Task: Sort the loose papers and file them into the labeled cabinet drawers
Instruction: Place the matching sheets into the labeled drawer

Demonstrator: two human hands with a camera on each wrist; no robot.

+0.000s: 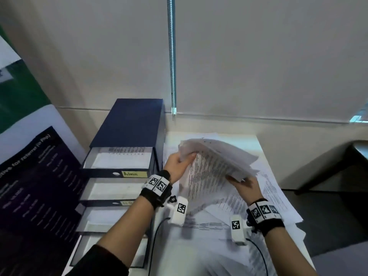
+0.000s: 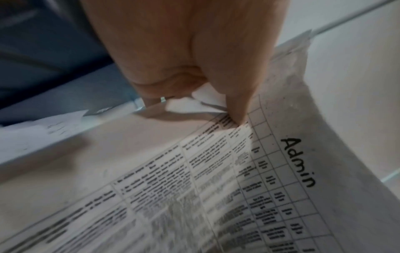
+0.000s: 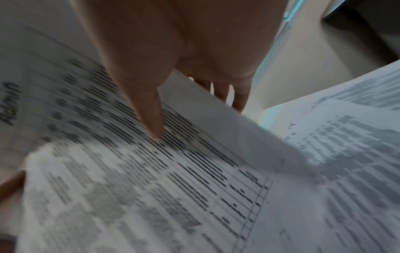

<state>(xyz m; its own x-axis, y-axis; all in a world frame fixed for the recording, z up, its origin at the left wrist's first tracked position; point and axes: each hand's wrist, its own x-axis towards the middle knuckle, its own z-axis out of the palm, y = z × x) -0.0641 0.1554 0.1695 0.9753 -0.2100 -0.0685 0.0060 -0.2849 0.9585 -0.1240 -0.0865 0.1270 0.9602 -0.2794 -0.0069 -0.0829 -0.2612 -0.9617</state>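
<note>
A thick bundle of printed papers (image 1: 217, 162) is lifted above the table between both hands. My left hand (image 1: 179, 162) grips its left edge, thumb on a sheet marked "Admin" (image 2: 298, 162). My right hand (image 1: 242, 183) holds the bundle's near right corner, thumb (image 3: 151, 116) on the printed face and fingers behind the stack (image 3: 216, 119). To the left stands a dark blue drawer cabinet (image 1: 127, 124). Its top drawer (image 1: 119, 158), labelled "Admin" (image 1: 132, 173), is pulled out with papers inside. The drawers below it (image 1: 107, 192) are also pulled out.
More loose sheets (image 1: 272, 198) lie spread over the white table (image 1: 179, 255) under the bundle. A dark poster board (image 1: 37, 186) leans at the left. A blind cord (image 1: 171, 56) hangs over the wall behind. A dark desk (image 1: 342, 162) stands at the right.
</note>
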